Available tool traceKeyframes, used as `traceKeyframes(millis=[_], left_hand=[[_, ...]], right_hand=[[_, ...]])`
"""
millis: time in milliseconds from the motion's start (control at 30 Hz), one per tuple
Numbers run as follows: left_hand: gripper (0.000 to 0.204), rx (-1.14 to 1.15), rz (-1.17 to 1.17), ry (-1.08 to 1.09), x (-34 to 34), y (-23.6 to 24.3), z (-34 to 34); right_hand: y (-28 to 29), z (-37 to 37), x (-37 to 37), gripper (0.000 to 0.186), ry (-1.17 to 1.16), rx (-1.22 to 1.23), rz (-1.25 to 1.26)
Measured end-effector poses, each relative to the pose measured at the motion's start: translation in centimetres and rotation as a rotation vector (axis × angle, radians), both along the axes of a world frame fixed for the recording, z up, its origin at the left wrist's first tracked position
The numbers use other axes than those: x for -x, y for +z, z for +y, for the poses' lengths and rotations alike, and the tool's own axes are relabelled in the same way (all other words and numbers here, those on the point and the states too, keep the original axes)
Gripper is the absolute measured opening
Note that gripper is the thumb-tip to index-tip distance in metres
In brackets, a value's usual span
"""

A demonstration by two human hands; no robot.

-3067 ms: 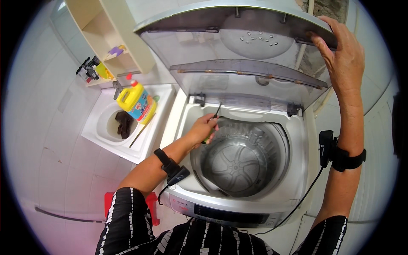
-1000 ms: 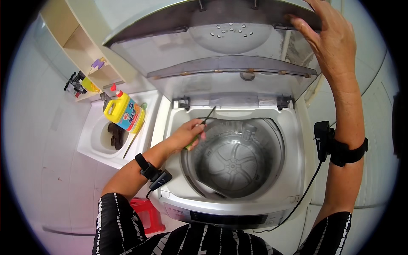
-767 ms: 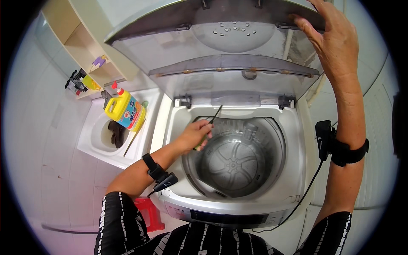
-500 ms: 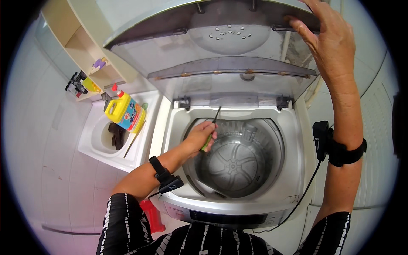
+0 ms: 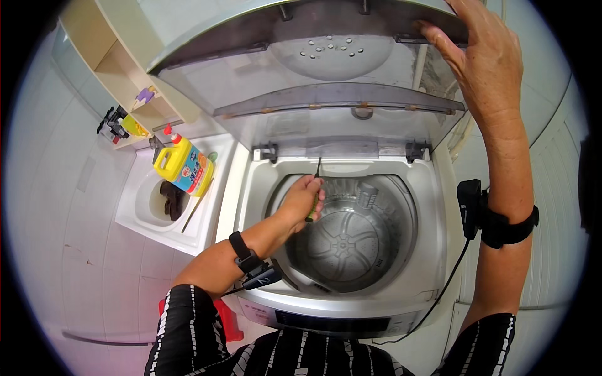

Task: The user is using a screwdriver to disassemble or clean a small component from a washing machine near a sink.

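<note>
Tiles (image 5: 88, 213); left hand (image 5: 302, 199): 1 screwdriver (image 5: 311, 214); right hand (image 5: 492, 66): 1 lid (image 5: 332, 95).

My tool (image 5: 313, 213) has a dark shaft (image 5: 319, 167); its handle (image 5: 311, 217), mostly covered, appears green. My sleeves (image 5: 187, 326) are black with broken white stripes, my arm straps (image 5: 511, 230) black. Lid (image 5: 338, 130): translucent smoky grey. Machine body (image 5: 433, 244): off-white and silver. Drum (image 5: 345, 245): metallic grey. Bottle (image 5: 184, 164): yellow, red pump (image 5: 175, 135), blue-and-orange label (image 5: 192, 173). Stool (image 5: 231, 324): red.

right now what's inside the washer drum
A finned bottom disc and, on the wall, a ribbed piece show; the left hand and its tool hide part of that wall.
</note>
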State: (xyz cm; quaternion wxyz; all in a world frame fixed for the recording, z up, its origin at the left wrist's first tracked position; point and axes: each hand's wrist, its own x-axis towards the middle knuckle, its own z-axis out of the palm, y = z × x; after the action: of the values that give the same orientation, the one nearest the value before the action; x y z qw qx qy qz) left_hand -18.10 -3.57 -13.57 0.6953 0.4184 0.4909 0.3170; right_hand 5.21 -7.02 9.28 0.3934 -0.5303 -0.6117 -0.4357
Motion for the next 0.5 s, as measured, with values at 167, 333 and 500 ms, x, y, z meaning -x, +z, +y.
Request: traceKeyframes(millis=[167,333,500], left_hand=[[0.018,0.023,-0.025,0.045,-0.2,-0.6,-0.8],[0.017,0.077,-0.079,0.122,-0.5,-0.1,-2.0],[0.017,0.043,-0.065,0.09,0.6,-0.1,-3.5]], right_hand=[[-0.2,0.5,-0.6,0.037,0.006,-0.054,-0.027],[-0.3,0.5,-0.6,0.037,0.042,-0.049,-0.004],[-0.1,0.3,0.1,0.038,0.026,-0.024,0.005]])
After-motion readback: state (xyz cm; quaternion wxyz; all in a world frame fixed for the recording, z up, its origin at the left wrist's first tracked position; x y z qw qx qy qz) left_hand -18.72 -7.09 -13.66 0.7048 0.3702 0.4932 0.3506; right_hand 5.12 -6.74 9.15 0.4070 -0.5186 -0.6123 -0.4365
